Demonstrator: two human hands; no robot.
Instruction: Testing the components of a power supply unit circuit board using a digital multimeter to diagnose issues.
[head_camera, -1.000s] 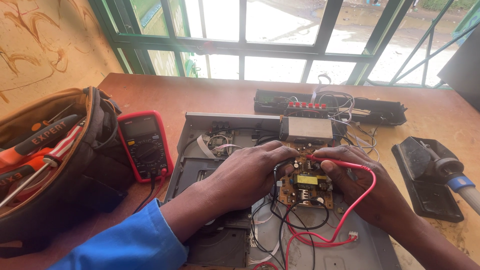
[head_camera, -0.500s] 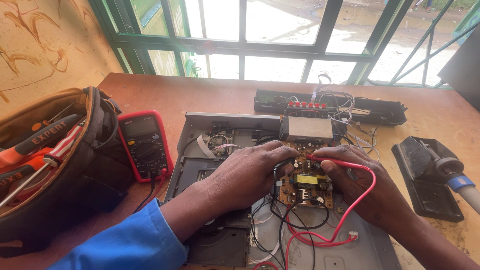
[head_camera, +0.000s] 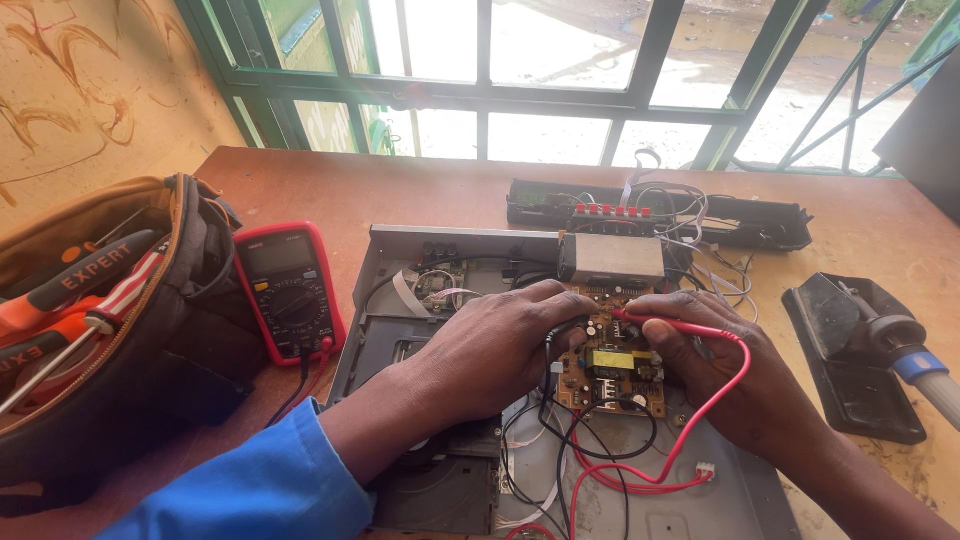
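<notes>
Probes sit on the brown circuit board (head_camera: 612, 365), one under each of my hands, and that explains how everything is held. My left hand (head_camera: 495, 350) arches over the board's nine o'clock edge, fingers curled and clenched around what looks like the black probe (head_camera: 556, 368), its tip pressed near the board's left margin; the knuckles hide most of the grip. My right hand (head_camera: 740, 375) comes in from three o'clock, fingers pinched on the red probe (head_camera: 668, 325), which lies nearly flat so its tip reaches the board's upper components. The red lead (head_camera: 700, 420) loops away toward five o'clock and back under the board, slack, so it does not tug the tip.

The board rests inside the open grey chassis (head_camera: 400, 330), below a silver metal box (head_camera: 612, 258) at twelve o'clock. The red multimeter (head_camera: 290, 290) lies face up at nine o'clock just beside the chassis, readable with a glance. A tool bag (head_camera: 110, 330) with orange-handled screwdrivers crowds the far nine o'clock side. A black front panel (head_camera: 700, 215) trailing wires lies at one o'clock, and a soldering iron stand (head_camera: 860, 350) sits at three o'clock, near my right wrist. Bare worktop (head_camera: 400, 190) shows at eleven o'clock; loose wires tangle at six o'clock, leaving little room there.
</notes>
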